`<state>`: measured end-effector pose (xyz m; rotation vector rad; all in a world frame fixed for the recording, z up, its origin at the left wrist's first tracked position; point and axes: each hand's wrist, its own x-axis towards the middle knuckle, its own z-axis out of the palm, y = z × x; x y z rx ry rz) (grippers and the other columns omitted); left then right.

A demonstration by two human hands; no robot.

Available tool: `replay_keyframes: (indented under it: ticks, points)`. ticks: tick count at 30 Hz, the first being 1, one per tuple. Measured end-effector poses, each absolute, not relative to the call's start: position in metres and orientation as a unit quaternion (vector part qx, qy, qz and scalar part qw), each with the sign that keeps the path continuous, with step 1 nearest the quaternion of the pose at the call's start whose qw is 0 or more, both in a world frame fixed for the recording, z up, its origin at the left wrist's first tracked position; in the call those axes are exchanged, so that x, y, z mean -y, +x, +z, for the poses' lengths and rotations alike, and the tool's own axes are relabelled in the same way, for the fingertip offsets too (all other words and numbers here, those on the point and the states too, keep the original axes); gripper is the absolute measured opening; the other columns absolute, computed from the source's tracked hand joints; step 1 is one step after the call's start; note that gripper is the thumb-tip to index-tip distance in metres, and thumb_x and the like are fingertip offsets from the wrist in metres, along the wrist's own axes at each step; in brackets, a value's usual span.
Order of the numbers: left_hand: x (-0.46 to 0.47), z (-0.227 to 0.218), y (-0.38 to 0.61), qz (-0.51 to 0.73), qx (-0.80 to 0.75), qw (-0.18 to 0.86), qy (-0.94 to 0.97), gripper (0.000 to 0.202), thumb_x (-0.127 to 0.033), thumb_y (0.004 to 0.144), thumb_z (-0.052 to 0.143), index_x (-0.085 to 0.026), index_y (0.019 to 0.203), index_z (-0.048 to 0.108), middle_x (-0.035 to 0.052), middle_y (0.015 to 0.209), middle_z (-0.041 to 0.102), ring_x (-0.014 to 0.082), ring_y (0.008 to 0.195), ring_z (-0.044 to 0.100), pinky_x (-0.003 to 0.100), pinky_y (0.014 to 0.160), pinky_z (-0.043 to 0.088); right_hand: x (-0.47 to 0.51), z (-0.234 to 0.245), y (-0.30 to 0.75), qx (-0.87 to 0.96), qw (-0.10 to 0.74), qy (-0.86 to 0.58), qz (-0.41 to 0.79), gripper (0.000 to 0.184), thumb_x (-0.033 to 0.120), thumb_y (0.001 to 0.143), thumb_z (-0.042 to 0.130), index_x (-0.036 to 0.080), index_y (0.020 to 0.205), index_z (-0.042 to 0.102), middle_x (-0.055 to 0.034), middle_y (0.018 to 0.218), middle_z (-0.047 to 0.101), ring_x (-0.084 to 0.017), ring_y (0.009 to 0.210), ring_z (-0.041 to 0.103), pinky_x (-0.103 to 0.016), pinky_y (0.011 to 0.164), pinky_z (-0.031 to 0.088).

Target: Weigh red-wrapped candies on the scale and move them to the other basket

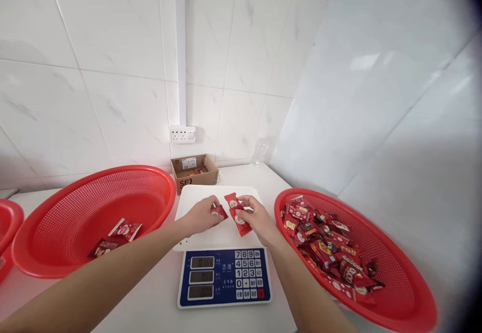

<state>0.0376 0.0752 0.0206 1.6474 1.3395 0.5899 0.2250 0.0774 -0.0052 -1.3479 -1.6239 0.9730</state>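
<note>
Over the white pan (196, 197) of a digital scale (225, 278), my left hand (202, 216) is closed on a small red candy packet (222, 212). My right hand (258, 217) pinches red candy packets (241, 222), seemingly two overlapping, just to the right of the other. Both hands are above the pan; whether the packets touch it I cannot tell. The scale's blue front carries number keys and three small displays. Right of the scale, a red basket (410, 303) holds many red wrapped packets (327, 247).
At left, a large red basket (150, 182) holds a red-and-white packet (125, 229) and a brown one (103, 247). Another red basket (9, 217) shows at the left edge. Behind the scale stand a cardboard box (194, 172) and a clear plastic container (258, 152), near the tiled wall with a socket (183, 134).
</note>
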Motion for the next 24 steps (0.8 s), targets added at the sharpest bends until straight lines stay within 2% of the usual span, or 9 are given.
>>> replay_keyframes:
  ticks: [3,6,12,16,19,22,24]
  points:
    - [-0.072,0.024,0.043,0.340,-0.505,0.558,0.564,0.036,-0.038,0.089,0.051,-0.018,0.119,0.052,0.0078,0.112,0.061,0.0195,0.091,0.062,0.040,0.076,0.054,-0.070,0.002,0.222,0.575,0.457,-0.481,0.479,0.030,0.031,0.075,0.057,0.023,0.104,0.051,-0.0027,0.099,0.059,-0.013,0.074,0.062,-0.030,0.067,0.051]
    - [-0.063,0.026,0.053,0.403,-0.446,0.636,0.484,0.041,-0.044,0.090,0.048,-0.018,0.122,0.049,0.0079,0.110,0.061,0.0190,0.089,0.063,0.040,0.075,0.054,-0.061,0.009,0.213,0.535,0.488,-0.444,0.527,0.031,0.028,0.067,0.066,0.023,0.097,0.057,-0.0009,0.095,0.061,-0.013,0.072,0.060,-0.028,0.064,0.050]
    - [-0.052,0.020,0.059,0.448,-0.402,0.700,0.385,0.032,-0.035,0.088,0.055,-0.016,0.113,0.054,0.0035,0.095,0.063,0.0143,0.073,0.062,0.034,0.066,0.054,-0.046,0.017,0.206,0.624,0.426,-0.458,0.468,0.031,0.028,0.072,0.061,0.021,0.102,0.062,0.0002,0.076,0.064,-0.014,0.066,0.059,-0.031,0.062,0.051]
    - [-0.049,0.019,0.054,0.485,-0.403,0.709,0.316,0.027,-0.036,0.089,0.053,-0.020,0.111,0.052,0.0007,0.092,0.062,0.0128,0.077,0.062,0.033,0.073,0.054,-0.044,0.019,0.208,0.588,0.502,-0.466,0.430,0.034,0.035,0.073,0.063,0.021,0.104,0.058,-0.0024,0.087,0.065,-0.016,0.074,0.062,-0.034,0.068,0.053]
    - [-0.038,0.025,0.056,0.455,-0.394,0.742,0.296,0.022,-0.039,0.091,0.048,-0.023,0.104,0.054,-0.0005,0.087,0.064,0.0113,0.077,0.064,0.030,0.077,0.055,-0.043,0.020,0.203,0.594,0.546,-0.454,0.378,0.030,0.036,0.076,0.061,0.022,0.102,0.059,-0.0051,0.100,0.064,-0.018,0.084,0.062,-0.034,0.073,0.053]
    - [-0.024,0.031,0.062,0.423,-0.376,0.768,0.300,0.031,-0.048,0.091,0.044,-0.021,0.102,0.057,0.0024,0.090,0.067,0.0136,0.081,0.065,0.031,0.074,0.057,-0.039,0.021,0.192,0.634,0.543,-0.453,0.313,0.018,0.031,0.080,0.057,0.022,0.095,0.062,-0.0052,0.100,0.066,-0.018,0.090,0.062,-0.035,0.082,0.051]
    - [-0.017,0.033,0.064,0.418,-0.374,0.768,0.310,0.032,-0.049,0.089,0.046,-0.022,0.102,0.057,0.0016,0.090,0.067,0.0130,0.083,0.065,0.029,0.073,0.057,-0.034,0.021,0.186,0.646,0.533,-0.460,0.295,0.019,0.031,0.085,0.052,0.022,0.096,0.064,-0.0053,0.101,0.068,-0.019,0.095,0.062,-0.036,0.087,0.049]
